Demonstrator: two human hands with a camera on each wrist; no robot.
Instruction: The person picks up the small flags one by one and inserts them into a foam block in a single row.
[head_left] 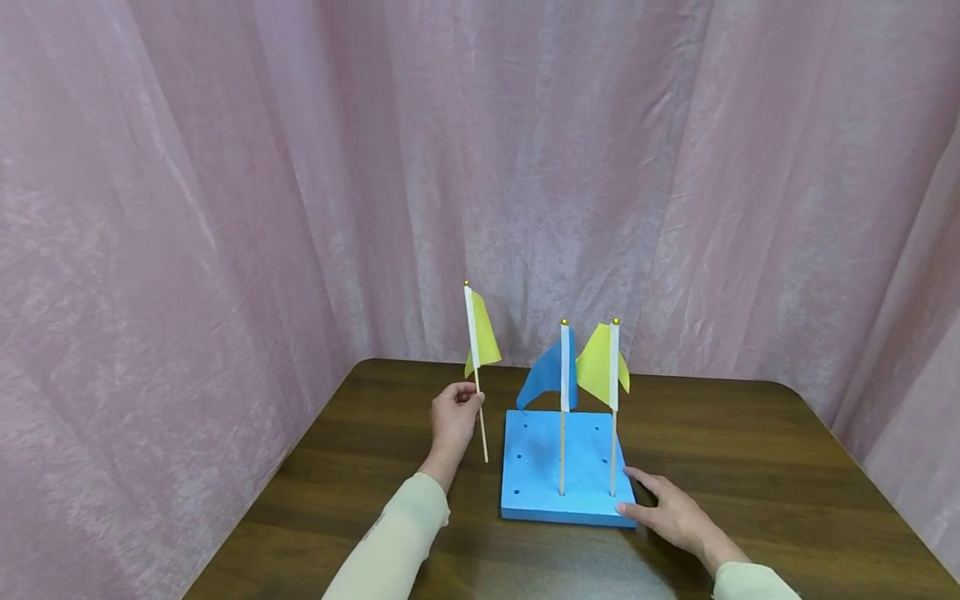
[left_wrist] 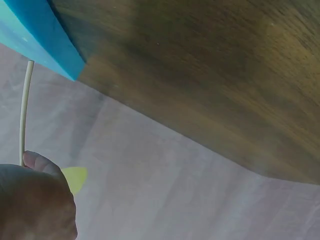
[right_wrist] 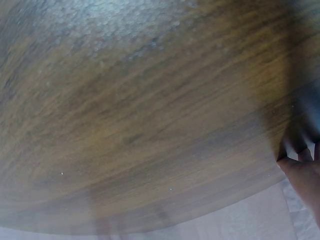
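My left hand [head_left: 453, 421] pinches the wooden stick of a small yellow flag [head_left: 486, 337], gold ball at its top. The stick's lower end hangs left of a light blue board [head_left: 540, 479] with several holes. In the left wrist view the bare stick [left_wrist: 25, 110] juts up from the hand [left_wrist: 37, 200], near the board's corner [left_wrist: 55, 45]. A blue flag [head_left: 547, 371] and another yellow flag [head_left: 597, 362] stand upright in holes along the board's front. My right hand [head_left: 675, 512] rests against the board's right edge, thumb at the front corner, fingers spread.
The board lies on a dark wooden table [head_left: 360, 467] with rounded far corners. Pink curtains [head_left: 480, 167] hang behind the table and along its sides. Pale sleeves [head_left: 401, 533] cover both forearms.
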